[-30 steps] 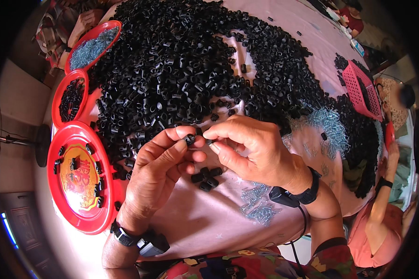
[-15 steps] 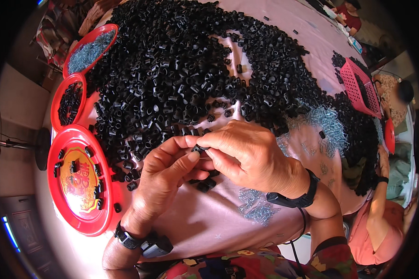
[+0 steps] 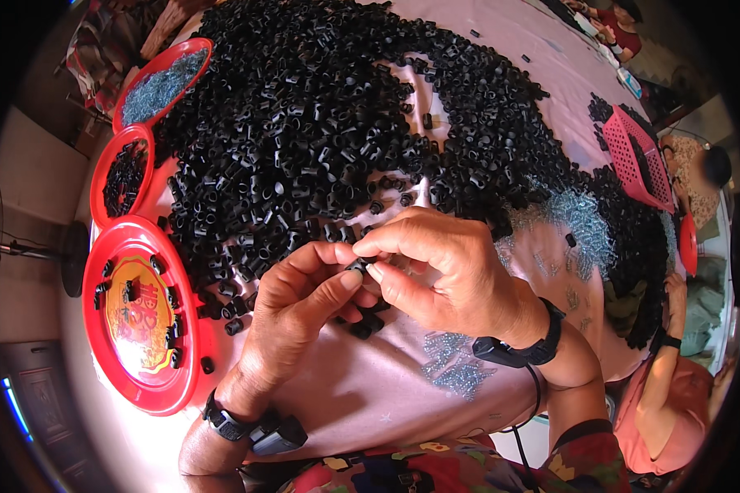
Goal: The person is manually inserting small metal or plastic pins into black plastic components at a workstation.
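Note:
Close together over the near side of the table, both hands meet at one small black plastic piece (image 3: 358, 265). My left hand (image 3: 302, 294) pinches it between thumb and forefinger, the other fingers curled beneath. From the right, my right hand (image 3: 448, 267) touches the piece with thumb and forefinger tips; whether a smaller part sits between them is hidden. Just beyond the hands spreads a big heap of hollow black plastic pieces (image 3: 296, 123). A few loose black pieces (image 3: 362, 327) lie under my fingers.
Along the left edge stand a red plate (image 3: 183, 393) with several black pieces, a red dish (image 3: 96, 193) of thin black parts and another (image 3: 209, 59) of tiny silvery-blue pieces. More silvery-blue pieces (image 3: 580, 234) lie right. A pink basket (image 3: 625, 160) and a co-worker's arm (image 3: 662, 353) are beyond.
My right thumb and forefinger have spread a little apart at the black piece, and the right hand has shifted slightly right. The left hand keeps its pinch.

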Demonstrator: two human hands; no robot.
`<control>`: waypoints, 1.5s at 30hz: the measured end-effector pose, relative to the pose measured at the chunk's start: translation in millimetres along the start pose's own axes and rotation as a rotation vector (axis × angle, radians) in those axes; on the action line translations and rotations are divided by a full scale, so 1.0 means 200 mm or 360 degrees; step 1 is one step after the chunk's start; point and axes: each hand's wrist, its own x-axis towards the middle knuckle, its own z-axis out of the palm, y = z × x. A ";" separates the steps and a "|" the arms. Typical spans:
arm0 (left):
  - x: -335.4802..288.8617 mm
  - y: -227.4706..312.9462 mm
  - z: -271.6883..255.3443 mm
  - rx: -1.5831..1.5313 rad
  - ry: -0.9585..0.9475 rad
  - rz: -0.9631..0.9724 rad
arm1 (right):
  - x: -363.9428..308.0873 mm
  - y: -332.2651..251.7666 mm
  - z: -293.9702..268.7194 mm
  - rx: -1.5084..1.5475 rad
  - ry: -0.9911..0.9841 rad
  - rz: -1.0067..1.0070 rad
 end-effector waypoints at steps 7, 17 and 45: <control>0.00 0.01 0.01 -0.0001 0.0024 0.0004 | 0.00 0.00 -0.01 -0.0038 0.0001 0.0083; -0.01 0.01 0.02 0.0151 0.0081 0.0062 | 0.01 0.01 -0.02 0.0038 -0.0016 0.0105; -0.02 -0.01 0.04 0.0302 -0.0040 0.0252 | 0.00 0.01 -0.02 -0.0036 -0.0019 0.0032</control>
